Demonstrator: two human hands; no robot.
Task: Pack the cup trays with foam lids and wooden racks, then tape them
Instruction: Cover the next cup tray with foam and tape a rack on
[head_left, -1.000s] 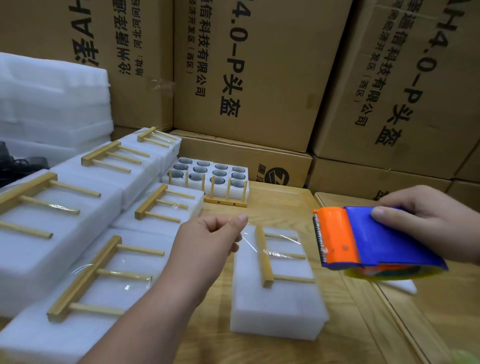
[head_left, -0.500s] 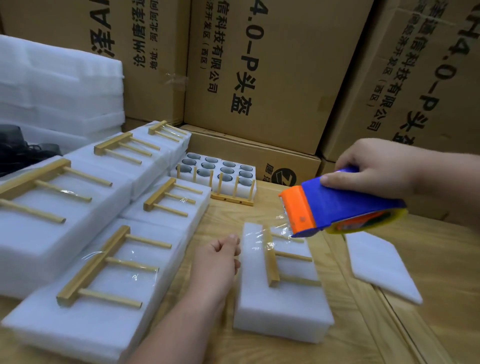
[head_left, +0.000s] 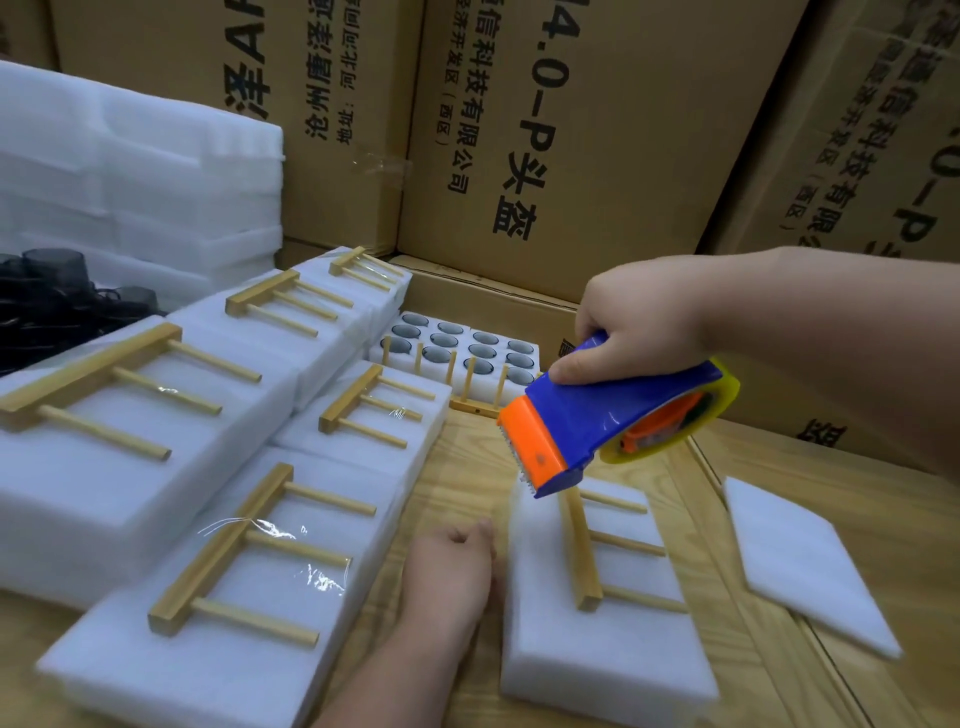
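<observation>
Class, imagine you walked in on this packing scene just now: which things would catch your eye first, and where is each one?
The blue and orange tape dispenser stands out most, gripped by the right hand above the far end of a foam pack topped with a wooden rack. The left hand rests against that foam pack on the wooden table. To the left lie more white packs with racks, and tall cardboard boxes fill the background.

Bare table (head_left: 457, 483) lane between taped packs (head_left: 223, 587) and foam block (head_left: 597, 639).
</observation>
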